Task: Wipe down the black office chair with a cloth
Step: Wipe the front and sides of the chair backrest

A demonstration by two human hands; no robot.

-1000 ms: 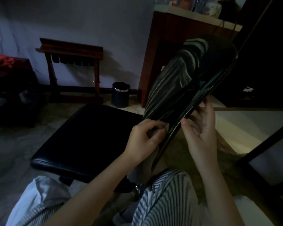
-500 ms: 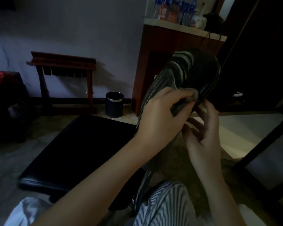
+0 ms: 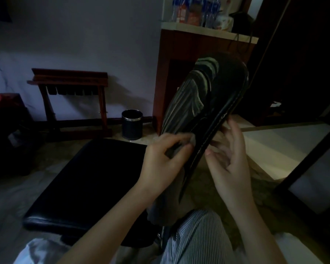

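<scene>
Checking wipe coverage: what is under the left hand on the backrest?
A grey cloth, pinched by the left hand against the black backrest. The patch beneath cloth and fingers is hidden.

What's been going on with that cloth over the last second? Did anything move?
The left hand, gripping the cloth, swept up the chair backrest half a second ago and has come back down to its lower part. The right hand stayed against the backrest's rear edge, steadying it. The seat looks unchanged.
</scene>
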